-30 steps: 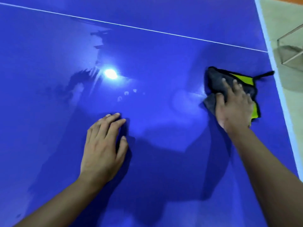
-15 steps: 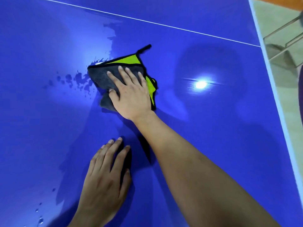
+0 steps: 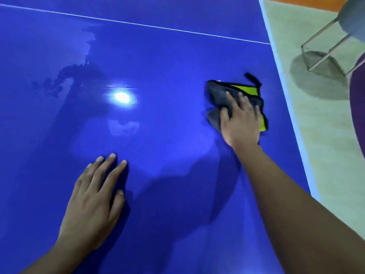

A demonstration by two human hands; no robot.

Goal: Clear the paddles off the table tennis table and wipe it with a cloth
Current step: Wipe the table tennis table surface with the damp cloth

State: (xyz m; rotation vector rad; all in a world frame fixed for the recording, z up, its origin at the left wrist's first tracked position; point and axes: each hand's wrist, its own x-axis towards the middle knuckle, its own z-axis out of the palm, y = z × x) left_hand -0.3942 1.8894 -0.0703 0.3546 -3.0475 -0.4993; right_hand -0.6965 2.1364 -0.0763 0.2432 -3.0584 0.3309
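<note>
The right hand [image 3: 242, 121] lay flat on the cloth [image 3: 217, 93], its fingers [image 3: 242, 102] spread and nearly straight, pressing rather than gripping; the cloth sat bunched near the right edge of the table [image 3: 177, 60], short of the white line [image 3: 138, 25]; the left hand [image 3: 92, 200] rested palm down on bare table nearer the person, fingers straight, holding nothing. No paddle showed in view, so the step in hand looked to be the wiping. To do it well, I judged, the palm should bear evenly and the strokes overlap, working toward the darker wet smear [image 3: 67, 80] at the far left; the braced left hand would steady a long reach. The cloth looked a soft, napped microfibre, grey on one face and lime green on the other, bound in black with a small loop; crumpled, it offered less face than it would folded flat. The table was hard, glossy blue, mirroring a lamp glare [image 3: 122, 97]; streaks would show plainly.
</note>
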